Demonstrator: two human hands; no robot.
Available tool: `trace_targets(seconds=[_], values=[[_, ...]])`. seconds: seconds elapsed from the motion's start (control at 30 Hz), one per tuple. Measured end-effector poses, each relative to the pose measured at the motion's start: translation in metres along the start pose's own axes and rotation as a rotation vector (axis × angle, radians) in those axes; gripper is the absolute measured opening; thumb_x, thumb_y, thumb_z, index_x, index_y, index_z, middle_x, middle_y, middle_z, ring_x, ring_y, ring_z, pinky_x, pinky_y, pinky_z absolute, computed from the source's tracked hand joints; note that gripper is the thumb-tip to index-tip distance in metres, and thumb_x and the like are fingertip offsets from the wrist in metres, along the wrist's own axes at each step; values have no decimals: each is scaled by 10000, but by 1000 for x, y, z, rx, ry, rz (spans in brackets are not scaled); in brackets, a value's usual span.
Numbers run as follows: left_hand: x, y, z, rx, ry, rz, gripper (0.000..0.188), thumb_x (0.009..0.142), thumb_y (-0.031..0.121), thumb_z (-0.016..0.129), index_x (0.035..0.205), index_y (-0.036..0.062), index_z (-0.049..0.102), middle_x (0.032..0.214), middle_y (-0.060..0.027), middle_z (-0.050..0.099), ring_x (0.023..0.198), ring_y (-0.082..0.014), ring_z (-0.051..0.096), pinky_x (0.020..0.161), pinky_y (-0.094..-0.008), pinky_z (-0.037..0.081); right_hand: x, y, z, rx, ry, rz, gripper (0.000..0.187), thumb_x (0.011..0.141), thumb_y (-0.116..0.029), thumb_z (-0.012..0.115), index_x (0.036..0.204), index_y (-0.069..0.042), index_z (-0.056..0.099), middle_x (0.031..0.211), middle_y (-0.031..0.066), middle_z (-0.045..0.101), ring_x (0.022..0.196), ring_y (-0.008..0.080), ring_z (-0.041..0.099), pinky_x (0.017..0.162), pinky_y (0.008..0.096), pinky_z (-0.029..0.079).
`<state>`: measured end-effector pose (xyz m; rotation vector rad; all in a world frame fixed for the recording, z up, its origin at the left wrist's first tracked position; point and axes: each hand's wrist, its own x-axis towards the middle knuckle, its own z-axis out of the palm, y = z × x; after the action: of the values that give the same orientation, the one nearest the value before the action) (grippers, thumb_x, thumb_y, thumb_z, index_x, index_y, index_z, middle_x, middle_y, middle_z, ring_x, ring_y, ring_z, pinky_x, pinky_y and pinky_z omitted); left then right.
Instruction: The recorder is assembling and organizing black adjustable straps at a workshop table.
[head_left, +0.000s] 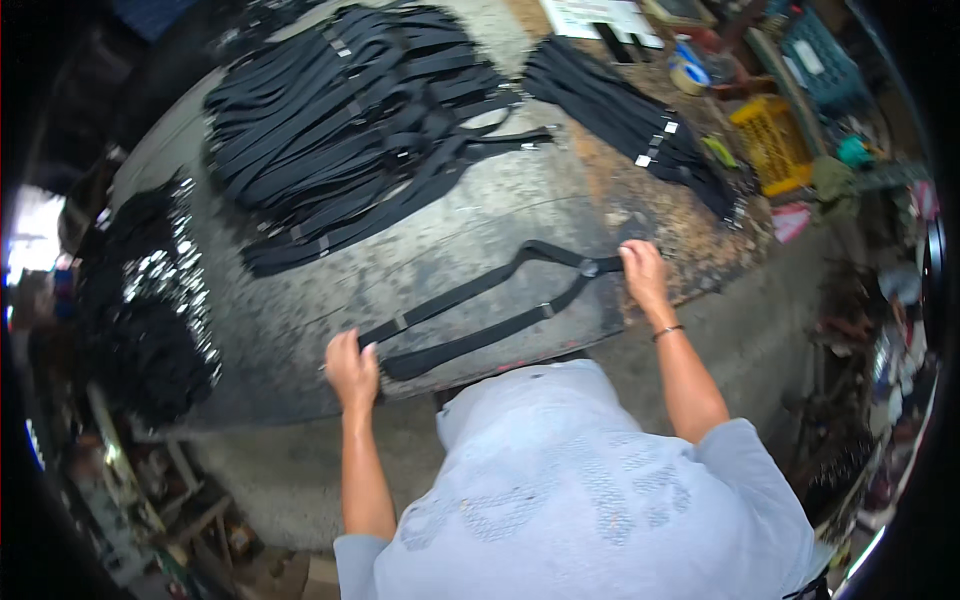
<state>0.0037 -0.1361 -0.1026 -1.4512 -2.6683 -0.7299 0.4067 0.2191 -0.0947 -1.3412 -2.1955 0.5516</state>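
A pair of black suspenders (pixel 465 291) lies stretched along the near edge of the worktable (pixel 440 240), its two straps joining at a round piece on the right. My left hand (pixel 352 368) is closed on the left end of the far strap; the near strap's folded end lies just beside it. At the other end, my right hand (pixel 643 272) pinches the single tail past the join. Metal adjusters show on both straps. The clips at the ends are mostly hidden by my fingers.
Beyond my hands lies a big pile of black suspenders (pixel 330 120). A narrower bundle (pixel 620 115) is at the far right. A heap of black straps with shiny metal clips (pixel 150 300) covers the left side. Tape rolls (pixel 688 70) and a yellow basket (pixel 775 145) stand at the right.
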Motion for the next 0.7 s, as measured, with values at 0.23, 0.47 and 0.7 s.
trace_targets(seconds=[0.23,0.47,0.7], values=[[31,6,18,11,-271,120,359,761,168,769,1091,82,657,992,-101,601,979,-321,571,887,-448,437,7,-100,31,279,-238,-161,134,914,-142,638,955,-26,689,916,158,687,857,336,670,765,392,528],[41,10,6,-6,-255,208,150,796,121,730,931,90,673,856,-68,628,918,-300,579,847,-443,428,-2,-197,92,342,-624,-463,196,918,-198,641,1052,-61,683,972,146,675,923,345,661,807,420,535],[60,63,-41,-149,-338,181,131,858,143,691,891,80,581,867,-71,628,923,-301,564,828,-429,404,-2,-245,128,315,-795,-568,265,921,-176,578,1153,-58,627,1046,167,669,998,382,640,846,463,515]])
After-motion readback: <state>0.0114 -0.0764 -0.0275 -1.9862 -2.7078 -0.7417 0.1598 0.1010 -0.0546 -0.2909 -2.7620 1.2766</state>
